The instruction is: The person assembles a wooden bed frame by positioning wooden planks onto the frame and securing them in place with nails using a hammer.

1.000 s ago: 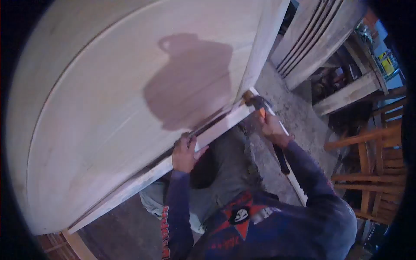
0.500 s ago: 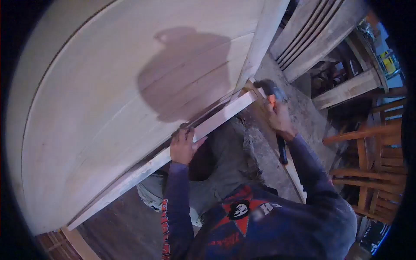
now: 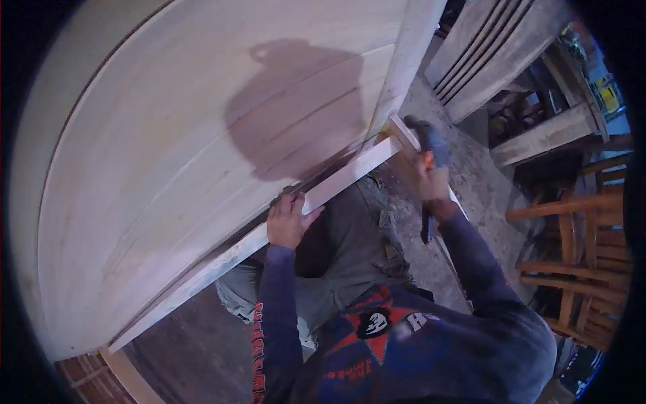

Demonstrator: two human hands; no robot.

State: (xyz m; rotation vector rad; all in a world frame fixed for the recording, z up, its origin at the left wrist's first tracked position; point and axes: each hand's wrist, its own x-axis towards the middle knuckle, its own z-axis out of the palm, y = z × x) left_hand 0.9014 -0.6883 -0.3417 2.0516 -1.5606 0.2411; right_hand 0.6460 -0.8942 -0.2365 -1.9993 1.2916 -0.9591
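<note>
My left hand (image 3: 288,222) is wrapped over a long pale wooden rail (image 3: 343,178) that runs along the lower edge of a large wooden panel (image 3: 161,168). In my right hand (image 3: 433,183) is a hammer (image 3: 437,147) with a dark head, an orange patch near it and a black handle end. The hammer head is just right of the corner where the rail meets another wooden piece (image 3: 406,132). A round shadow falls across the panel.
Slatted wooden furniture (image 3: 481,54) stands at the upper right, beside a wooden frame (image 3: 548,138) with items behind it. Orange-brown wooden chairs (image 3: 572,269) are stacked at the right. A pale wooden strip (image 3: 128,377) lies at the lower left, on the floor.
My right hand and the hammer have moved right, away from the rail's end, and the hammer head is higher. My left hand stays on the rail.
</note>
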